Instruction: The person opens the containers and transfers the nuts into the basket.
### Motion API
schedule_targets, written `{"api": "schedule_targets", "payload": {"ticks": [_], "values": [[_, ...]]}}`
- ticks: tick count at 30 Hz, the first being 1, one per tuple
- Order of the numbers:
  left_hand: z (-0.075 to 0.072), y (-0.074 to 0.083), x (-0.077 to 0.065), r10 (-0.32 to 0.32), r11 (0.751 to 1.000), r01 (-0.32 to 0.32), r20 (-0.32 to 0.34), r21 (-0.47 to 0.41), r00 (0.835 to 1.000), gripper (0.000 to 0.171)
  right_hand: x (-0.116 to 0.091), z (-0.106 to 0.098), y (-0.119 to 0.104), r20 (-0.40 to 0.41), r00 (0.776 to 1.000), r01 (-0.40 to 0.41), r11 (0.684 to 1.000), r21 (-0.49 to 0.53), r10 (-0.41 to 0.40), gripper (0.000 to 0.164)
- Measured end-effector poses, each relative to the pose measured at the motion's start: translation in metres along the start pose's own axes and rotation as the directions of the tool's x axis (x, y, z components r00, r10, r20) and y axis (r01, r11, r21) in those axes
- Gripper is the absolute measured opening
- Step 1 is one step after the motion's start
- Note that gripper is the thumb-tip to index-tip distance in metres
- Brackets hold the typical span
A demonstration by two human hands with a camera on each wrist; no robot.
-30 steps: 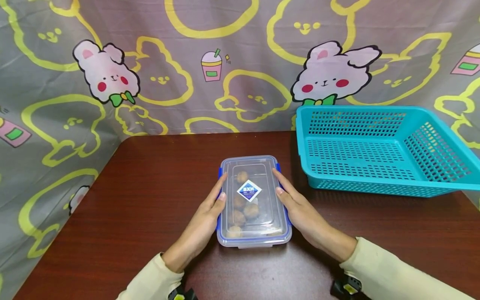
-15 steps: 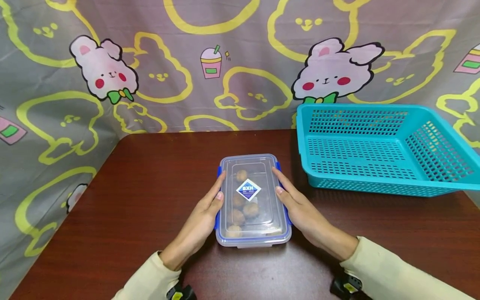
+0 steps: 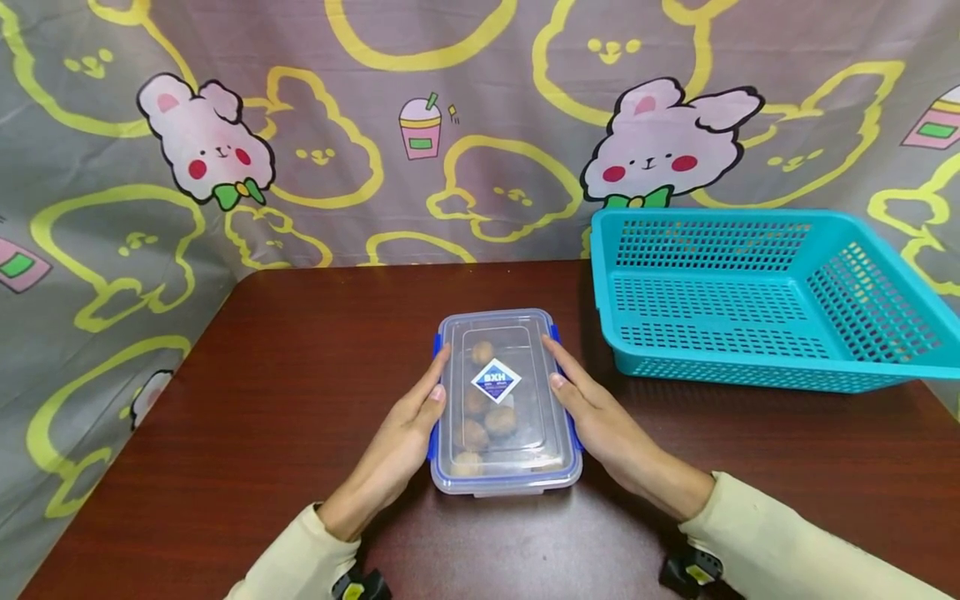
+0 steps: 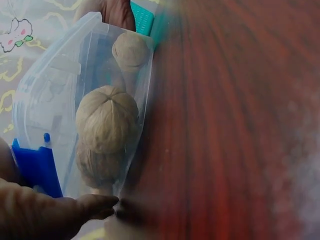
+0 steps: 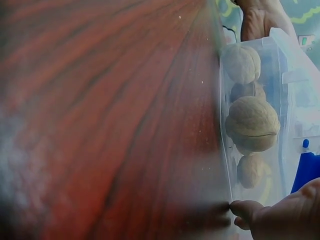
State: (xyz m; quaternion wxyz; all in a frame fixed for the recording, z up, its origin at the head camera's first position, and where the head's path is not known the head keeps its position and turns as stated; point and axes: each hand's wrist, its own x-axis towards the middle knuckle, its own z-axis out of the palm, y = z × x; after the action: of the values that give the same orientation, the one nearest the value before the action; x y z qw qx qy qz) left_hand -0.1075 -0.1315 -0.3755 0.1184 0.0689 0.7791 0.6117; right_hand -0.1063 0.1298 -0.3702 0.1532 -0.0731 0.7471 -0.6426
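A clear plastic food storage box (image 3: pixel 528 400) with blue side latches and a diamond-shaped BXH label (image 3: pixel 495 381) lies on the table. Several walnuts (image 3: pixel 501 421) show through its lid; close up, one walnut (image 4: pixel 107 119) fills the middle of the left wrist view and another walnut (image 5: pixel 252 122) shows in the right wrist view. My left hand (image 3: pixel 397 442) grips the box's left side, thumb at the lid edge and fingertips low by the tabletop. On the opposite side my right hand (image 3: pixel 611 425) holds it the same way.
A turquoise perforated basket (image 3: pixel 720 367) stands at the back right of the dark red-brown table (image 3: pixel 322 350). Behind the table hangs a grey cloth (image 3: pixel 517 100) with printed rabbits. The lid of the box is on.
Both hands keep their hold on the sides of the box, which stays in place. Only a slight shift of the head view shows.
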Motion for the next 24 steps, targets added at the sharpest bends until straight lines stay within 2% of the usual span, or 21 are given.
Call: {"api": "schedule_targets", "payload": {"ticks": [7, 13, 19, 24], "values": [[-0.0012, -0.0044, 0.0, -0.03, 0.999, 0.03, -0.019, -0.04, 0.999, 0.059, 0.0006, -0.0016, 0.0009, -0.005, 1.0, -0.004, 1.0, -0.01, 0.004, 0.055], [-0.0007, -0.0023, 0.0009, -0.018, 0.998, 0.017, -0.017, -0.054, 1.0, 0.057, -0.0007, -0.0017, 0.0007, -0.011, 1.0, 0.018, 1.0, -0.015, -0.019, 0.056], [-0.002, -0.0007, -0.0002, -0.016, 1.0, 0.017, -0.066, 0.013, 0.998, 0.056, -0.0002, -0.0008, 0.0004, -0.001, 1.0, 0.016, 1.0, -0.005, -0.016, 0.056], [-0.0028, 0.0007, 0.0008, 0.034, 0.997, -0.028, -0.086, 0.078, 0.996, 0.056, 0.0016, -0.0005, 0.0022, -0.007, 1.0, -0.005, 1.0, -0.001, 0.005, 0.056]]}}
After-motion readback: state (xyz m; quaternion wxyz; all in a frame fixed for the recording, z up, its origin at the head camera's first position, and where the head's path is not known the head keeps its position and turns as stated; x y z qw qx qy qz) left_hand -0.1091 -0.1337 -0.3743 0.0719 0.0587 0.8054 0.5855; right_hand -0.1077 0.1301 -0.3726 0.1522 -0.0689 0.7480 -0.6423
